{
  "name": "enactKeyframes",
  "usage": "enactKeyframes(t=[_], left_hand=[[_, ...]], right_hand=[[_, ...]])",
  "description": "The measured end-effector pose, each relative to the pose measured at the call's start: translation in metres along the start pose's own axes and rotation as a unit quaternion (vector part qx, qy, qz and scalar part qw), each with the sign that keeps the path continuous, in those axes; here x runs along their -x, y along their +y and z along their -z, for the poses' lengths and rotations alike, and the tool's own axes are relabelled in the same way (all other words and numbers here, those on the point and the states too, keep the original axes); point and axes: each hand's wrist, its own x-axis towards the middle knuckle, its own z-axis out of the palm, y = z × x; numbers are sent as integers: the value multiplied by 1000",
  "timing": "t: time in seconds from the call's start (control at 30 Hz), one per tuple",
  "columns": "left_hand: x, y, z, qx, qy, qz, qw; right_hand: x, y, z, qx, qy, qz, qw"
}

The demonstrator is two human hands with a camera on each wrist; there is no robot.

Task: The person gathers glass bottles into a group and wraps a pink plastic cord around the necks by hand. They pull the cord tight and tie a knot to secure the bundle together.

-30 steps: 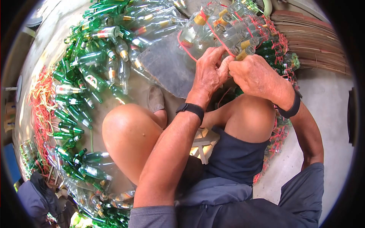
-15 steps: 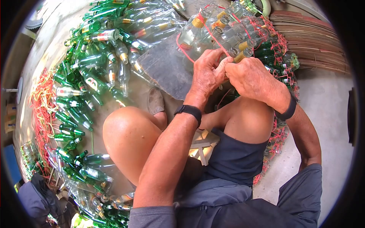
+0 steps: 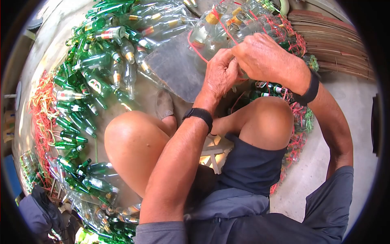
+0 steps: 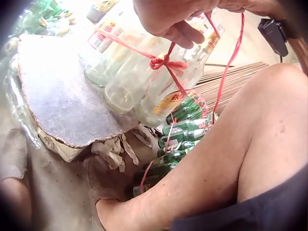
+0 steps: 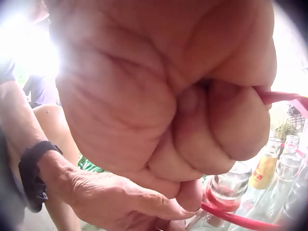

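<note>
Clear glass bottles (image 3: 203, 30) stand bundled together, with red plastic string (image 3: 221, 22) running around and across them. My left hand (image 3: 219, 75) pinches the string at the bundle's near side. My right hand (image 3: 270, 57) is curled tightly on the string just beside and above it, and hides some bottle necks. The right wrist view shows the string (image 5: 281, 96) coming out of the right fist (image 5: 192, 106), with the left hand (image 5: 120, 197) below. A red knot (image 4: 166, 62) sits against the bottles in the left wrist view, while a loose string end (image 4: 231, 62) hangs down.
A dark flat board (image 3: 174, 69) lies under the bundle's edge. Loose green bottles (image 3: 93, 61) pile up at left beside a heap of red string (image 3: 42, 110). Tied green bottles (image 4: 183, 130) lie by the right leg. Stacked brown sheets (image 3: 325, 40) are at back right.
My right hand has moved up and away from the knee, now covering bottle necks that showed before. My left hand has risen slightly beside it. Both keep hold of the red string.
</note>
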Motion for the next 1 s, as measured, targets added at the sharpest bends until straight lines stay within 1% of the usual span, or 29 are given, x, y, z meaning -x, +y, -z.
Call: enactKeyframes(t=[0.03,0.13,0.2,0.33,0.4,0.43,0.57,0.63,0.83,0.93,1.0], left_hand=[[0,1,-1,1,0,2,1000],[2,6,-1,24,-3,19,1000],[2,9,1,-71,-39,8,997],[-1,11,-1,-60,-33,13,998],[-2,10,-4,-98,-3,-10,995],[-1,9,-5,-98,-4,-10,995],[-1,12,-5,-106,4,-8,994],[-1,13,-6,-99,6,-5,995],[-1,16,-7,-114,8,-1,993],[-1,18,-6,-111,11,7,994],[-1,18,-6,-118,8,6,993]], right_hand=[[-3,3,1,14,17,13,1000],[-12,14,0,-13,2,30,999],[-19,23,4,-31,-1,54,998],[-22,29,14,-53,12,35,998],[-22,31,17,-71,-20,7,997],[-22,33,18,-80,-36,-7,996],[-22,43,18,-125,-21,16,992],[-22,44,16,-136,-35,-39,989],[-20,56,9,-184,-32,-25,982],[-18,55,11,-180,-12,-20,983],[-19,59,13,-172,-27,-25,984]])
